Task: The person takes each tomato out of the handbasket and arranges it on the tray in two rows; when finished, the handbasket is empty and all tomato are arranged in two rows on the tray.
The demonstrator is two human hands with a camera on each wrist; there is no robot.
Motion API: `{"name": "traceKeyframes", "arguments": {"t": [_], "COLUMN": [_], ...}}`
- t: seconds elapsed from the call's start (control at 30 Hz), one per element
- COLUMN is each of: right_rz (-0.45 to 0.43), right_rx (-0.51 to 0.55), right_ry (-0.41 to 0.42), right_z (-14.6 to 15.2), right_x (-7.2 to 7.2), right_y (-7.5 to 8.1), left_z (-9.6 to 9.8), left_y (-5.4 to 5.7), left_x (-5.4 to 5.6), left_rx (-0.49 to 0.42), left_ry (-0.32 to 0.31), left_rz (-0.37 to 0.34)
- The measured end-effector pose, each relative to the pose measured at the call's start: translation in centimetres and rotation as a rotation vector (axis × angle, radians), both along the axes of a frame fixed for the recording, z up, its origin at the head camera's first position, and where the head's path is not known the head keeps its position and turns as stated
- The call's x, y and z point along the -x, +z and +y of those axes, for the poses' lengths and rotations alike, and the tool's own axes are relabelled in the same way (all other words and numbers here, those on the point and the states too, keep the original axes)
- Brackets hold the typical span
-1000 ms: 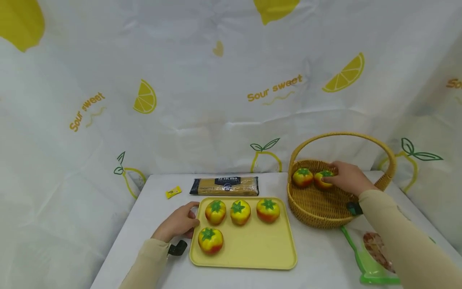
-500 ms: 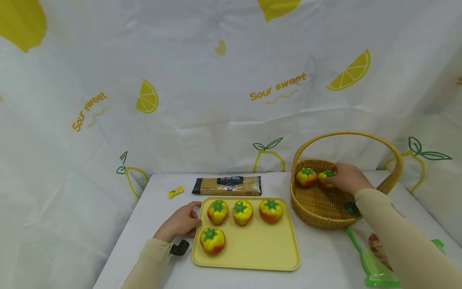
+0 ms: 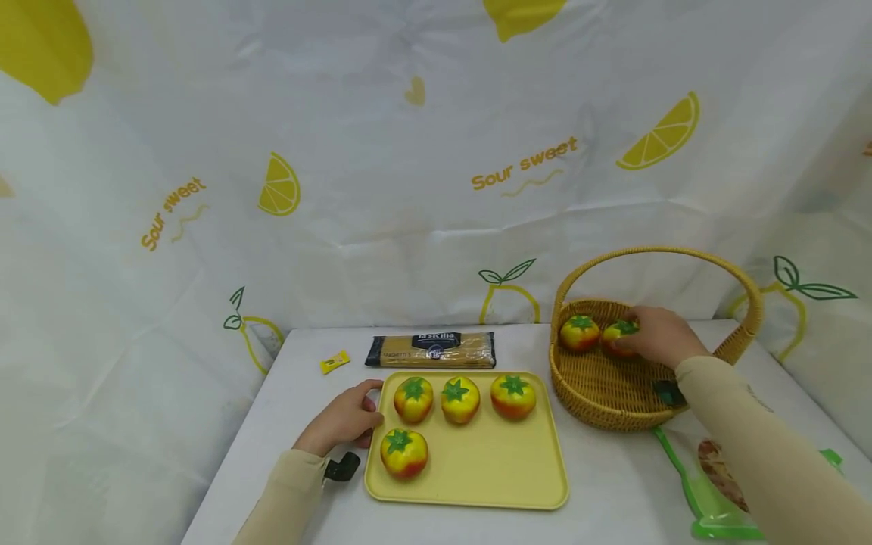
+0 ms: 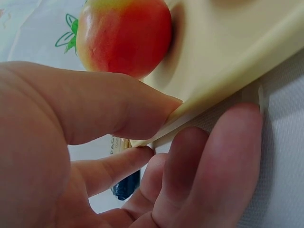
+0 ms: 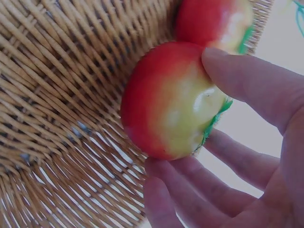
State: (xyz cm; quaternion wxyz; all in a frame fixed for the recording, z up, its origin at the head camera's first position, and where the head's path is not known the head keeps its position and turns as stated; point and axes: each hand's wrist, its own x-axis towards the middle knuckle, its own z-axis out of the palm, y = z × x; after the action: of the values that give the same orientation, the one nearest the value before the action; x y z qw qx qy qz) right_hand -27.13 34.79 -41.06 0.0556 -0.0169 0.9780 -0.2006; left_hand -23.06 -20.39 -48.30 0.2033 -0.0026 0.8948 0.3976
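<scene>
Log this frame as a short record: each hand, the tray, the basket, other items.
left hand: grips the left edge of the yellow tray
right hand: holds a red-and-yellow fruit inside the wicker basket
tray: four fruits, three along the far side, one near-left
basket: the held fruit and another fruit beside it
behind tray: spaghetti packet
far left: small yellow packet
near right: green-edged bag, partly hidden by the right sleeve

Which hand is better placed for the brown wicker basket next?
Likely the right hand: it grips a round red-yellow tomato inside the basket; the left hand holds the yellow rectangular tray.
</scene>
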Motion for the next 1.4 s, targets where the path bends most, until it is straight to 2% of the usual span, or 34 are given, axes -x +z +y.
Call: {"name": "traceKeyframes", "arguments": {"t": [0.2,0.33,0.53,0.77,1.1,1.27,1.4], "right_rz": [0.032,0.059,0.114,0.181,0.238,0.234,0.199], "right_rx": [0.001,0.013,0.014,0.055,0.176,0.217,0.261], "right_ry": [0.012,0.027,0.079,0.1,0.167,0.201,0.224], "right_z": [-1.1,-1.8,-3.4,-6.2,-11.7,-14.6,-16.5], "right_x": [-1.6,-3.1,-5.6,-8.5,-11.4,-12.1,-12.4], "right_y": [2.0,2.9,3.3,3.7,2.8,1.9,1.1], "left_z": [-0.1,-0.1,0.0,-0.1,0.0,0.0,0.0], "left_y": [-0.1,-0.1,0.0,-0.1,-0.3,-0.4,-0.2], "left_x": [0.0,0.0,0.0,0.1,0.4,0.5,0.3], "left_rx": [0.009,0.007,0.009,0.008,0.016,0.021,0.032], "left_ry": [0.009,0.007,0.002,-0.007,0.002,-0.001,-0.001], "left_rz": [0.002,0.005,0.004,0.002,-0.002,0.003,0.005]}}
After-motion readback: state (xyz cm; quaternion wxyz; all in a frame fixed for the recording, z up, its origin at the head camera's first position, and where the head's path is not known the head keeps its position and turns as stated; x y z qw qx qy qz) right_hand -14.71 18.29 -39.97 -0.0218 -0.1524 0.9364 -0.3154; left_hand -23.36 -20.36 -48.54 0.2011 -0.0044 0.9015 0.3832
